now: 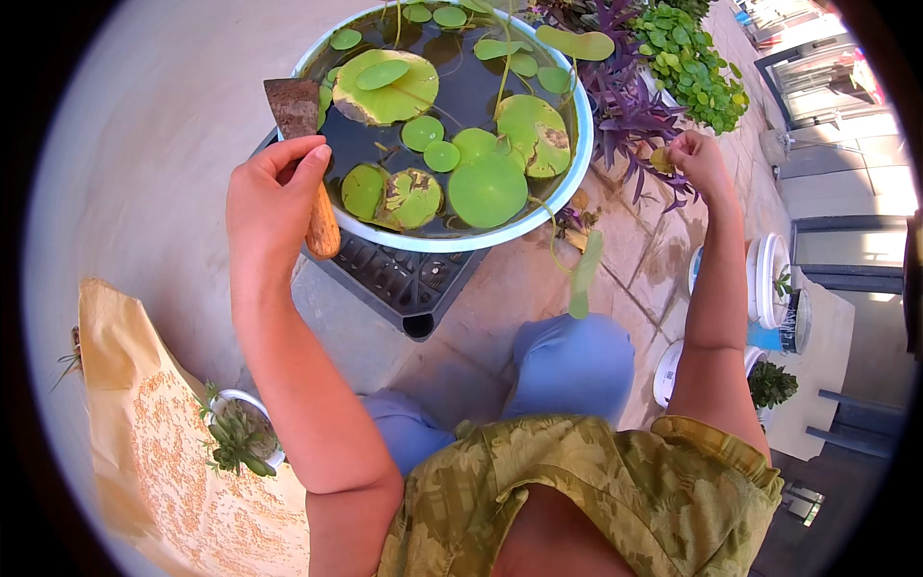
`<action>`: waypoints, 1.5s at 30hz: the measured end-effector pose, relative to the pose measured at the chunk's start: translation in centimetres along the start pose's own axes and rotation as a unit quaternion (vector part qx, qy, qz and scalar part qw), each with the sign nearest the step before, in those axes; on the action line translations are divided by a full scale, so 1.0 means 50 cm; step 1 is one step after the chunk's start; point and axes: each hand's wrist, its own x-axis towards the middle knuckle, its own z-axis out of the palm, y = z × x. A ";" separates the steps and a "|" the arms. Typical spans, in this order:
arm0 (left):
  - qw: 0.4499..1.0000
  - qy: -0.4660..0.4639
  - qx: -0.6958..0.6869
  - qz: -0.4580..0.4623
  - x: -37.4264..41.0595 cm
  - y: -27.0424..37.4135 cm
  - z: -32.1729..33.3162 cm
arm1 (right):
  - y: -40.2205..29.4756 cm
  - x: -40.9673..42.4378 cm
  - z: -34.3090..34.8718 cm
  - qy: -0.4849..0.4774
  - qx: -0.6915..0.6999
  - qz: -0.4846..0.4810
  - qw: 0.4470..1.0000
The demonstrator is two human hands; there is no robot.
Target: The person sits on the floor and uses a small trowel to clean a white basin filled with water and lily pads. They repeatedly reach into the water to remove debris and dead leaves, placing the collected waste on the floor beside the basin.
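My left hand [277,187] is closed around a scraper [294,108] with a rusty flat blade and a wooden handle, its blade pointing up beside the tub's left rim. Before me stands a round, pale blue tub [461,243] of dark water. Round green lotus or water-lily leaves [488,189] float in it, some with brown, damaged patches. One long leaf [585,274] hangs over the rim towards my knee. Off to the right, my right hand [694,160] pinches a small yellowish leaf [661,160] next to purple-leaved plants [620,108].
The tub rests on a black plastic crate [404,281]. At lower left, a potted succulent [238,433] stands by a sheet [173,447] strewn with small grains. White buckets [770,281] stand at right, and a bushy green plant [692,65] at upper right. The ground is stone paving [642,245].
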 end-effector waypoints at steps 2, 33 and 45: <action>1.000 -0.005 -0.007 0.010 0.004 -0.004 0.005 | 0.075 -0.013 0.055 -0.052 -0.039 0.029 0.997; 0.999 0.005 -0.004 0.041 0.011 -0.038 0.003 | -0.414 0.050 0.184 -0.161 -0.420 -0.412 0.792; 1.000 0.007 0.016 0.026 0.002 -0.020 0.000 | -0.442 0.016 0.157 -0.245 -0.296 -0.429 0.817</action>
